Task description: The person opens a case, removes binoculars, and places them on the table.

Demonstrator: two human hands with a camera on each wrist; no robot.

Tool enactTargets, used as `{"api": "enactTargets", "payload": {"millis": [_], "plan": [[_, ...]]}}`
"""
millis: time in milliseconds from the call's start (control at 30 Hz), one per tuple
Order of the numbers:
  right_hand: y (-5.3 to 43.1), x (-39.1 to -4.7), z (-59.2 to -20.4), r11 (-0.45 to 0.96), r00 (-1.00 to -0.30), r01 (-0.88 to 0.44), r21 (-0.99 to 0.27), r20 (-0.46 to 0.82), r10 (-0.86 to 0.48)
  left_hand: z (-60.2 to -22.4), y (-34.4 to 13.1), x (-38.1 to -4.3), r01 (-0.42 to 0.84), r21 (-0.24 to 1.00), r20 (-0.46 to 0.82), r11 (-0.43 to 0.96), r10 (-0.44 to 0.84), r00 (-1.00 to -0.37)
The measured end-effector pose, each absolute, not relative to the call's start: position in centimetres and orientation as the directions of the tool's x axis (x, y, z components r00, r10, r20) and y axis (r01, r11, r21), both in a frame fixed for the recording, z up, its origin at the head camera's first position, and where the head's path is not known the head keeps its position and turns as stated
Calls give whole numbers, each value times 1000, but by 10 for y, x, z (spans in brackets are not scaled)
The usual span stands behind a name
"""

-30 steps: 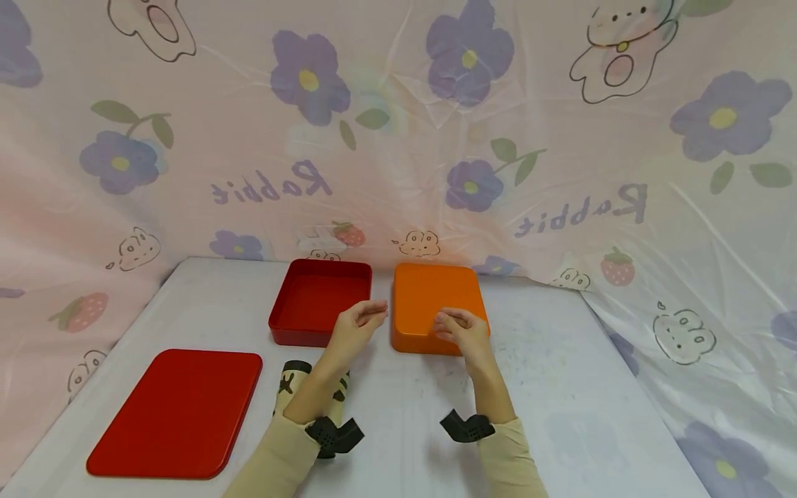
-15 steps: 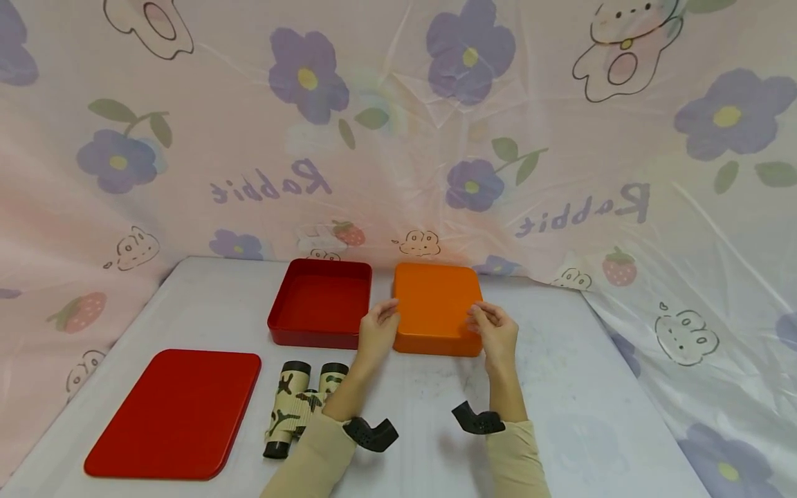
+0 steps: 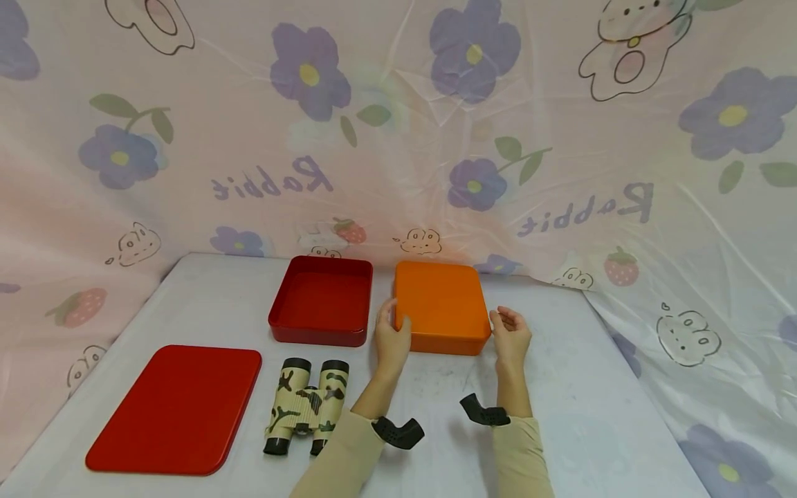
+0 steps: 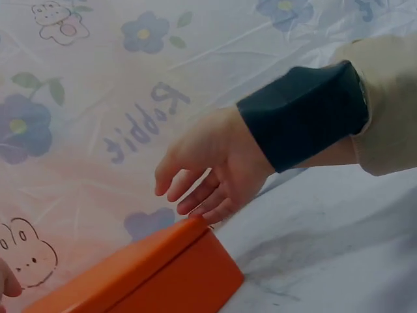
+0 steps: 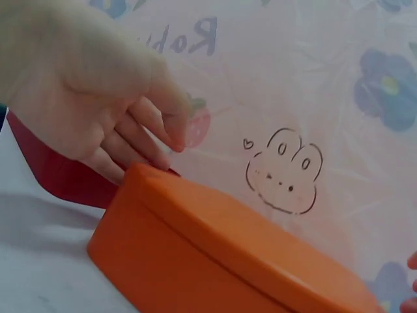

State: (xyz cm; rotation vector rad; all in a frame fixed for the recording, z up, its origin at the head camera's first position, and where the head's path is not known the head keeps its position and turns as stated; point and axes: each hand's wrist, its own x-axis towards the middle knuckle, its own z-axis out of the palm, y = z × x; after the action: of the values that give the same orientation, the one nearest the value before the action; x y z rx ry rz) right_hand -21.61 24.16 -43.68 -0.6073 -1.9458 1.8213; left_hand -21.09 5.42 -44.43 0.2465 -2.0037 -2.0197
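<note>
A square orange box [image 3: 442,297] with its lid on stands at the back of the table. My left hand [image 3: 394,339] is at its left side, thumb near the front left corner and the other fingers along the side. My right hand [image 3: 512,337] is beside the right side, its fingers loosely bent close to the edge. Across the box, the left wrist view shows the right hand [image 4: 212,163] at the box's corner. From the right wrist, the left hand [image 5: 98,91] appears at the opposite corner, and a seam runs below the lid. Whether either hand presses the box, I cannot tell.
Left of the orange box is a red box [image 3: 320,301] without its lid, nothing seen inside. A red lid [image 3: 177,408] lies at the front left. Camouflage binoculars [image 3: 305,404] lie near my left forearm. A patterned curtain [image 3: 398,138] hangs behind the white table.
Both hands have moved to the right, from in front of and over the orange box to its two sides. The left forearm has uncovered the binoculars. The boxes have stayed in place.
</note>
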Motion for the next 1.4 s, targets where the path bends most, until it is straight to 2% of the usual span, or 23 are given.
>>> {"api": "enactTargets", "payload": {"millis": [167,433,833,1000,1400], "plan": [[243,-219,-442,50,-886,157,-986,-118,448,-453,61,-214,71,997,72,15,-323,-944],[242,-217,-443,40,-932,152,-988,-130,337,-453,65,-214,42,998,51,37,-304,-951],[245,-218,-445,55,-909,180,-982,-144,392,-452,61,-214,15,995,43,96,-305,-951],[245,-222,-441,84,-898,182,-980,-130,421,-444,53,-220,-39,992,-7,120,-252,-968],[270,-241,-436,313,-928,154,-937,-29,371,-422,37,-251,-98,967,-71,234,-118,-990]]}}
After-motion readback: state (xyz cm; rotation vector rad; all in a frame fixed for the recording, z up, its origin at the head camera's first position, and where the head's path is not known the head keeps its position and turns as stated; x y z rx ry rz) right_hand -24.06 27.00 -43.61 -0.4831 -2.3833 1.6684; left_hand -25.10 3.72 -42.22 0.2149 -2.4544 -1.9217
